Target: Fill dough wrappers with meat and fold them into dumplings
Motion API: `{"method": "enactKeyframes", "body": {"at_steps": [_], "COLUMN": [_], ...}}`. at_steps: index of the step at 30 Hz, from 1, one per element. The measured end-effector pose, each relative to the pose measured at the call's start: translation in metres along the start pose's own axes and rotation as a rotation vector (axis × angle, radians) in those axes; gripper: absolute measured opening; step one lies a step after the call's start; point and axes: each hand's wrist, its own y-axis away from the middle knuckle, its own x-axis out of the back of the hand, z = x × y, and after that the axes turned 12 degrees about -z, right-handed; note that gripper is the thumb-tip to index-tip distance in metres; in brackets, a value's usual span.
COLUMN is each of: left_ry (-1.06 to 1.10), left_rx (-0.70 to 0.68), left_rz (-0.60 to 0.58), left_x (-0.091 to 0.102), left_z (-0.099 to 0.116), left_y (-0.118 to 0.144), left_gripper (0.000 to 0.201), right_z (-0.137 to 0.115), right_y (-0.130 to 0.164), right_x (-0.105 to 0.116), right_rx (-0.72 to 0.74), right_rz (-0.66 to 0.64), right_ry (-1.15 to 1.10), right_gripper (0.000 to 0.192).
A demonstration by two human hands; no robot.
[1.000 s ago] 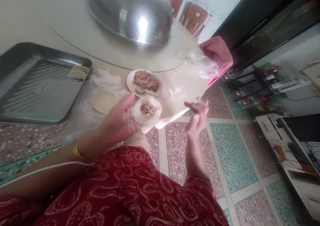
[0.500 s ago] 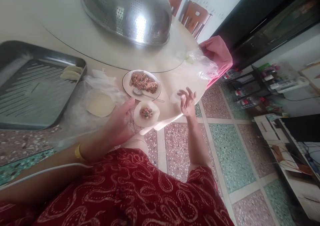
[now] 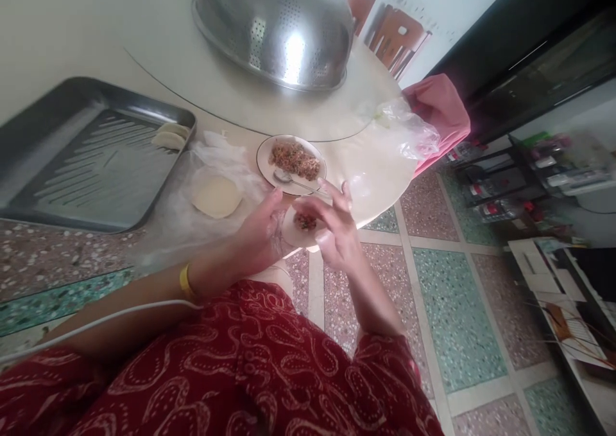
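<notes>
The left hand (image 3: 262, 237) cups a thin, soft dumpling wrapper (image 3: 299, 230) with filling just off the table's (image 3: 385, 179) edge, while the right hand's (image 3: 337, 230) loosely curled fingers seem to touch its limp, tearable rim, the best hold.

Right hand (image 3: 337, 230) now back from table onto filled wrapper (image 3: 301, 225).
</notes>
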Motion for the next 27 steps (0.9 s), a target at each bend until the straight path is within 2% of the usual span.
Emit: {"method": "enactKeyframes", "body": {"at_steps": [3, 8, 11, 17, 24, 27], "left_ry": [0.132, 0.248, 0.264, 0.294, 0.293, 0.288], "left_rx": [0.076, 0.104, 0.083, -0.038, -0.022, -0.027], "left_rz": [-0.014, 0.031, 0.053, 0.081, 0.049, 0.065], "left_x": [-0.002, -0.007, -0.008, -0.010, -0.012, -0.014], "left_z": [0.003, 0.011, 0.013, 0.018, 0.022, 0.025], "left_y": [0.002, 0.005, 0.005, 0.005, 0.007, 0.008], "left_gripper": [0.056, 0.072, 0.065, 0.041, 0.056, 0.057], "right_z": [-0.003, -0.013, -0.016, -0.023, -0.028, -0.030], "right_y": [-0.004, -0.004, -0.004, 0.005, 0.011, 0.017], "right_x": [-0.003, -0.003, -0.008, -0.019, -0.032, -0.037], "right_rx": [0.010, 0.074, 0.075, 0.070, -0.002, 0.042], "right_rz": [-0.076, -0.042, -0.021, -0.074, -0.036, -0.029], "right_ry": [0.036, 0.092, 0.153, 0.201, 0.237, 0.230], "right_gripper": [0.061, 0.055, 0.056, 0.058, 0.060, 0.061]}}
